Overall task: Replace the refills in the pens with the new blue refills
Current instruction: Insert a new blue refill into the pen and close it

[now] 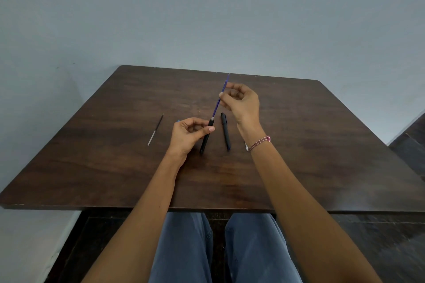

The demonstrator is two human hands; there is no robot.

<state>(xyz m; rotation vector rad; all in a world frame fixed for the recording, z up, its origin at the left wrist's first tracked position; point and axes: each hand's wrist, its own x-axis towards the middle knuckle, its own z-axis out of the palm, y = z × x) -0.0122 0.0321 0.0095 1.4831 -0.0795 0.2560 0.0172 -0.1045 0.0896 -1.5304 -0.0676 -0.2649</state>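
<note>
The blue refill slants up and away from the person, leaning a little right, its far end pointing at the wall. Its near end meets the open mouth of a black pen barrel, which runs along almost the same line. The right hand pinches the refill partway up between thumb and fingertips, the other fingers curled loosely. The left hand grips the barrel near its top with thumb and fingers, just above the desk. A second black pen lies flat on the desk between the two hands. A thin dark refill lies well left of the left hand.
</note>
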